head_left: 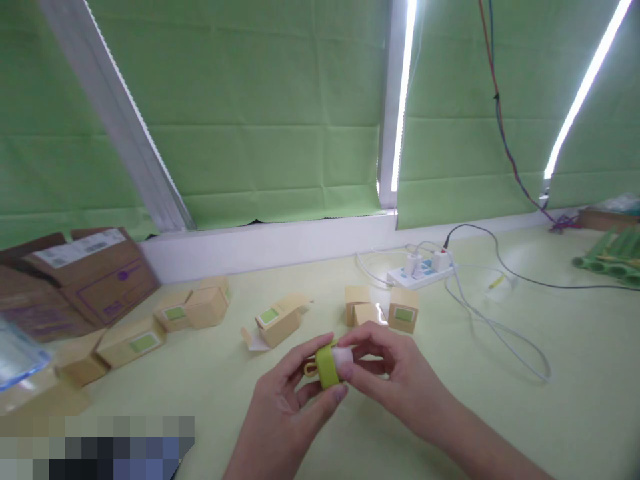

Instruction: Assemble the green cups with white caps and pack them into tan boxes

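My left hand (295, 393) and my right hand (393, 373) meet above the pale green table (550, 413), both gripping one small item (327, 365). It has a yellow-green band with a small loop on its left side and a white part (343, 355) on its right end. The left fingers pinch the green band; the right fingertips pinch the white part. Just behind the hands stand small tan cartons (403, 309) with green labels, and an opened carton (277, 321) lies to the left.
More tan cartons (131, 341) lie at the left beside a brown cardboard box (95, 277). A white power strip (421, 272) with plugs and trailing cables (500, 330) sits behind to the right. Green tubes (610, 257) are at far right. A clear plastic container (17, 357) shows at left edge.
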`<act>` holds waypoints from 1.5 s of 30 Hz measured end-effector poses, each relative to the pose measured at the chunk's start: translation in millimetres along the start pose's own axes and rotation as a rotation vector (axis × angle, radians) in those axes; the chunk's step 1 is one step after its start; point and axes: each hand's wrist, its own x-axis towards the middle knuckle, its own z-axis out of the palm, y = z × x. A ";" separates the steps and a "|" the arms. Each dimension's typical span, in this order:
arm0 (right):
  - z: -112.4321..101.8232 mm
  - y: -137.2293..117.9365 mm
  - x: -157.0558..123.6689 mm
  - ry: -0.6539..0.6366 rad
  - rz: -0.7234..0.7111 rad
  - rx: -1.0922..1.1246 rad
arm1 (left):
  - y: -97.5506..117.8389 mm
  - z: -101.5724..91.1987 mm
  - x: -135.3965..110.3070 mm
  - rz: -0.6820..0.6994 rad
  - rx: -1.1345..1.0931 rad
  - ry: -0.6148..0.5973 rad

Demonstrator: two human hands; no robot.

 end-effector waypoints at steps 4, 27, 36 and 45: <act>2.6 -1.5 -0.7 0.007 -0.043 0.006 | 4.9 -0.7 -0.5 0.008 0.087 0.028; 10.7 -6.2 -1.1 0.080 0.118 0.130 | -2.0 -2.4 -3.5 0.093 0.224 0.113; 3.5 -8.4 -3.0 0.159 -0.167 -0.159 | 2.7 -4.9 0.2 0.047 0.401 0.053; 4.3 -5.6 -3.3 0.141 -0.349 -0.434 | 6.0 -9.7 3.3 -0.016 0.293 -0.129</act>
